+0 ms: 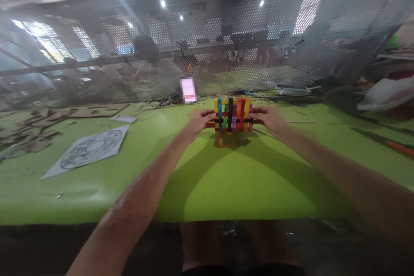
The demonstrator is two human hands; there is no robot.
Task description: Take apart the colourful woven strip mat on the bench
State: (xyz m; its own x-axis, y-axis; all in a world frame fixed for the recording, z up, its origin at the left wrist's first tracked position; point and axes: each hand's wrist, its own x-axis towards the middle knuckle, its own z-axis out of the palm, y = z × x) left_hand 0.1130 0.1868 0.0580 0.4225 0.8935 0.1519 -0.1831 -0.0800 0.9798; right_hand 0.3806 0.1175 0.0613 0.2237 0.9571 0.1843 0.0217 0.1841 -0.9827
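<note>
Left fingers (207, 113): thumb and forefinger drawn close, pinching the left edge of the woven panel (230, 114).
Lit rectangle (188, 89): behind the panel, off to its left; any wording is too blurred for me to read.
Woven panel: upright between both hands, over the green table (213, 189).
Right fingers (258, 111): bunched, pinching the panel's right edge.

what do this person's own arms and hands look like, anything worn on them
The left forearm and right forearm are bare, with no sleeve in view. The left hand and right hand are ungloved, and no watch or bracelet shows at either wrist. Rings or small markings are too blurred to tell.
</note>
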